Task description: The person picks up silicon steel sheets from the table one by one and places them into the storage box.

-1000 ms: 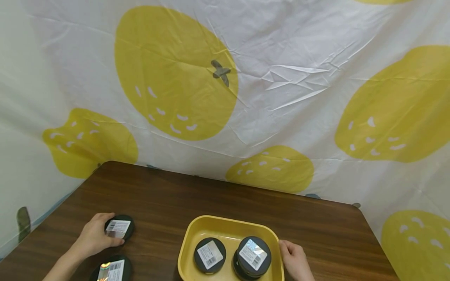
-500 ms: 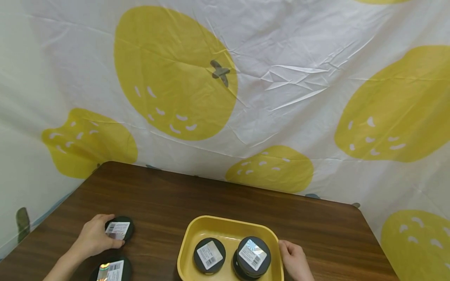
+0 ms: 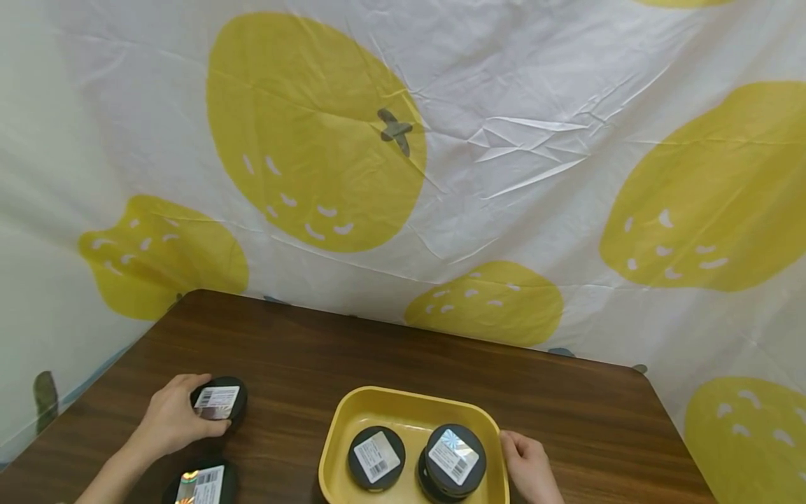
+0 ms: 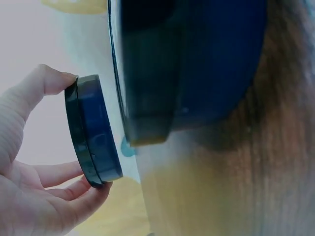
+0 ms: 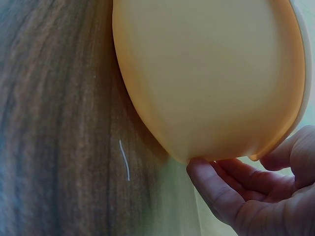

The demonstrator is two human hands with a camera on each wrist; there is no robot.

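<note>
In the head view my left hand [image 3: 173, 416] grips a flat, round, black lidded container [image 3: 220, 400] with a white barcode label on its lid. The left wrist view shows thumb and fingers on opposite sides of this container [image 4: 98, 132], which appears lifted off the table. Nearer to me lies a similar round container [image 3: 204, 484], its label partly shiny; it looms large as the dark container [image 4: 187, 64] in the left wrist view. At the right, my right hand [image 3: 530, 465] pinches the rim of a yellow tray [image 3: 415, 397]; the right wrist view shows thumb and fingers at the tray edge [image 5: 211, 83].
Inside the tray sit a single black container [image 3: 376, 458] at left and a stack of black containers [image 3: 453, 458] at right. The brown wooden table [image 3: 302, 343] ends at a fabric backdrop [image 3: 491, 182] printed with yellow fruit.
My left hand has moved slightly up and to the right with the round container, which seems raised. The right hand and the tray have stayed in place.
</note>
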